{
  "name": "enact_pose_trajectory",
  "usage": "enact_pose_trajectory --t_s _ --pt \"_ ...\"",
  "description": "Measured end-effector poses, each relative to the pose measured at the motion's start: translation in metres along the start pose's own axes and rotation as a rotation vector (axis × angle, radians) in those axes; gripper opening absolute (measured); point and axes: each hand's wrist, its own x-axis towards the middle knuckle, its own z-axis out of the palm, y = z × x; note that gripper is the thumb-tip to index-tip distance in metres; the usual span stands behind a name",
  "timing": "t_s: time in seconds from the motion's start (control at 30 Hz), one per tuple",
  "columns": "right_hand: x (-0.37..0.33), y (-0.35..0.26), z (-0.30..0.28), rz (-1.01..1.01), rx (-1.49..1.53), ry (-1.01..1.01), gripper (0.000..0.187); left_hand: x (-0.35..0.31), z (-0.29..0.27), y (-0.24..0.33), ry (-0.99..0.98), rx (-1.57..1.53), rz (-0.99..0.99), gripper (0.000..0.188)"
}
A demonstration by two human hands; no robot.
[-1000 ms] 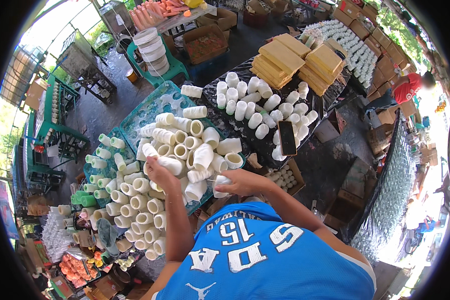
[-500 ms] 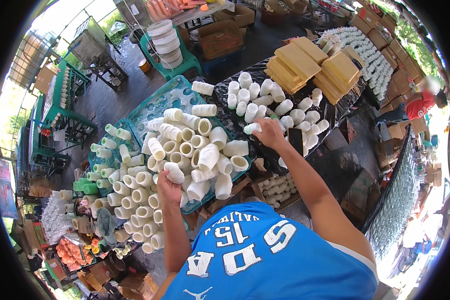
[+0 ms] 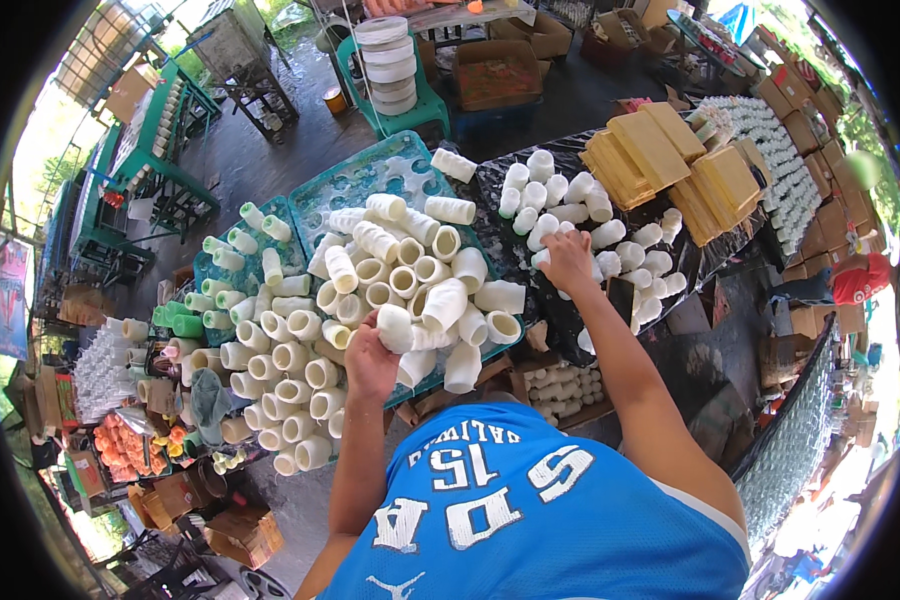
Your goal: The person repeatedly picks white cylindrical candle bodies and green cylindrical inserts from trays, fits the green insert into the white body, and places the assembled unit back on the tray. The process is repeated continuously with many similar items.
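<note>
My left hand (image 3: 373, 362) is closed around a white, ribbed, tube-like piece (image 3: 396, 328), held upright over the near edge of a big pile of hollow cream-white tubes (image 3: 382, 268). That pile rests on a teal plastic tray (image 3: 320, 192) with round hollows. Farther right, my right hand (image 3: 571, 262) reaches down among standing white cylinders (image 3: 598, 203) on a black plastic-covered table. Its fingers are bent around a small white cylinder (image 3: 541, 258), partly hidden by the hand.
Stacked yellowish slabs (image 3: 642, 150) lie beyond the cylinders. Rows of pale tubes (image 3: 295, 357) crowd the left side. A green chair (image 3: 425, 108) bears stacked white rings. A cardboard box (image 3: 568, 388) with white pieces sits near my body. A person in red (image 3: 860, 279) is at far right.
My left hand has tilted its tube more upright. My right hand has moved in among the standing cylinders with its piece. The whole view has shifted a little to the right.
</note>
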Motion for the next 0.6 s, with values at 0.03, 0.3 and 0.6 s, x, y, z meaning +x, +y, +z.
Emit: enact_pose_trajectory --t_s 0.03,0.3,0.6 --pt "-0.002 0.001 0.002 0.001 0.001 0.010 0.047 0.001 0.004 -0.003 -0.011 -0.010 -0.032 0.036" --pt "-0.010 0.000 -0.004 -0.021 -0.097 0.009 0.052 0.004 0.024 -0.008 0.014 0.043 -0.094 0.045" --pt "-0.057 -0.110 -0.048 -0.154 0.679 0.047 0.048 -0.005 0.027 0.000 -0.125 0.011 -0.115 0.042"
